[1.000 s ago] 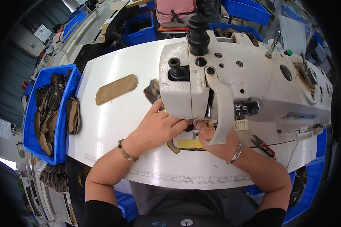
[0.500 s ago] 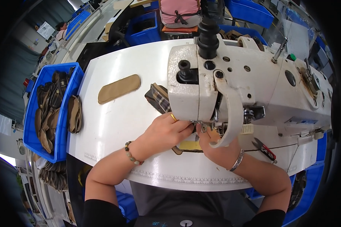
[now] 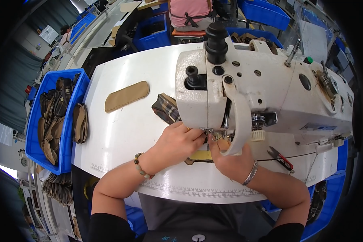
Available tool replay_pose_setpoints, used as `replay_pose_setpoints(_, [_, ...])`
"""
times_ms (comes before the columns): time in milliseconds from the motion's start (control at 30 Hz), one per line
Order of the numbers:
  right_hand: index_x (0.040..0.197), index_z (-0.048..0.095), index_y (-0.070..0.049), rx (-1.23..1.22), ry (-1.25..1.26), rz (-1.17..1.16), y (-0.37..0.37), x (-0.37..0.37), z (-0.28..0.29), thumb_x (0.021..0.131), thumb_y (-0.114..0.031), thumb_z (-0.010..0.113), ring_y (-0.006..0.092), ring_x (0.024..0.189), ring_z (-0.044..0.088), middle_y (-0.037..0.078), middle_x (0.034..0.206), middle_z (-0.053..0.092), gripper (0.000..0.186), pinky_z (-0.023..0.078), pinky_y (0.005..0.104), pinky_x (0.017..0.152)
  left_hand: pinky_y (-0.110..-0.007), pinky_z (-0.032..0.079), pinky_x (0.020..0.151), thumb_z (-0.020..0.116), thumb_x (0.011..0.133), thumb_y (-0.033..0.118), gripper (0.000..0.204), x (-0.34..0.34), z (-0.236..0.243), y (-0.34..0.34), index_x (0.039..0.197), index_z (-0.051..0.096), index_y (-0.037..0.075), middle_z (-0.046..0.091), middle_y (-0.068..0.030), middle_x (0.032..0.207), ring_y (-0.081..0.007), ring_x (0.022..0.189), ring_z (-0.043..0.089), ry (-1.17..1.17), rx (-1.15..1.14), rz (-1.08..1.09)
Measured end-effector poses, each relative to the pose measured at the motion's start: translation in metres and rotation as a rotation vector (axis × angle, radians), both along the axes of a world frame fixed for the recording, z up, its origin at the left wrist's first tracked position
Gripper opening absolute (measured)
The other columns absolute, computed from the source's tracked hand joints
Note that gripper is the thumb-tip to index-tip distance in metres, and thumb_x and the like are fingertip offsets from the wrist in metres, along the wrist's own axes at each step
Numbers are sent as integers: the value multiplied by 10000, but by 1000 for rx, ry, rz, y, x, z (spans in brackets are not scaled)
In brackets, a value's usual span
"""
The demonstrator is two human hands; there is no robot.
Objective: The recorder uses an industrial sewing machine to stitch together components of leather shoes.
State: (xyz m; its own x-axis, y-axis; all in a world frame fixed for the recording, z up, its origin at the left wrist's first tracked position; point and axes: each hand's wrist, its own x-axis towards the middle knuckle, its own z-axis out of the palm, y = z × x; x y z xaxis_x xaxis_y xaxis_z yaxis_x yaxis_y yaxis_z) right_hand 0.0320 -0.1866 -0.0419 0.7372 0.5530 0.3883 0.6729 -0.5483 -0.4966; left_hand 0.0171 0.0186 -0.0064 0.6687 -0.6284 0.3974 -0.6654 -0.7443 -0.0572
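Plaid fabric (image 3: 165, 108) has shifted (left fingers (image 3: 195, 134) just beside).

My plaid piece (image 3: 165, 107) crosses dark brown and black with pale lines, with tan along its far edge. The strip (image 3: 201, 156) near me is yellow. To the left, the oval panel (image 3: 127, 97) is plain tan, and the bin (image 3: 66, 141) is blue around brown and dark plaid pieces (image 3: 60, 103). My tabletop (image 3: 113, 137) is white, the sewing machine (image 3: 278, 94) off-white, the snips (image 3: 285, 162) red-handled, my sleeves (image 3: 109, 227) black.
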Motion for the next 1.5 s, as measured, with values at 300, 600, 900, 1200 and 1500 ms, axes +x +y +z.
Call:
replay_pose_setpoints(300, [841,665,-32,-301,-259,170,2,10,-34,842,-105,594,284,567,657,102,628,648,103,521,410,517,-296,516,786,649,662,130,167,-3,8,-1,810,722,101,601,23,850,-160,885,612,-56,12,21])
replay_pose_setpoints(600, [1271,520,76,-813,-479,244,-10,1,-63,767,-158,705,123,1068,562,97,1167,551,586,457,200,963,-327,517,872,657,653,125,212,-5,10,-2,839,746,78,665,0,947,-179,985,619,-47,44,-6])
replay_pose_setpoints(900, [930,687,-23,-201,-525,158,-2,7,-45,708,-102,666,205,511,584,40,577,577,237,442,363,453,-307,510,827,644,671,115,210,-7,13,-7,849,728,41,655,-25,924,-186,941,613,-22,78,4])
replay_pose_setpoints(1200, [775,653,-32,-294,-487,149,-6,6,-9,686,-72,658,190,496,604,35,575,583,97,448,343,421,-298,519,787,635,749,141,311,-8,19,-5,1028,711,29,605,-21,870,-187,858,615,115,105,85])
replay_pose_setpoints(1500, [783,650,-31,-341,-498,140,-6,-5,16,656,-67,658,176,520,618,22,578,583,133,458,323,442,-313,520,858,639,774,136,330,-4,21,6,1088,731,93,633,4,1060,-197,1018,610,227,26,26])
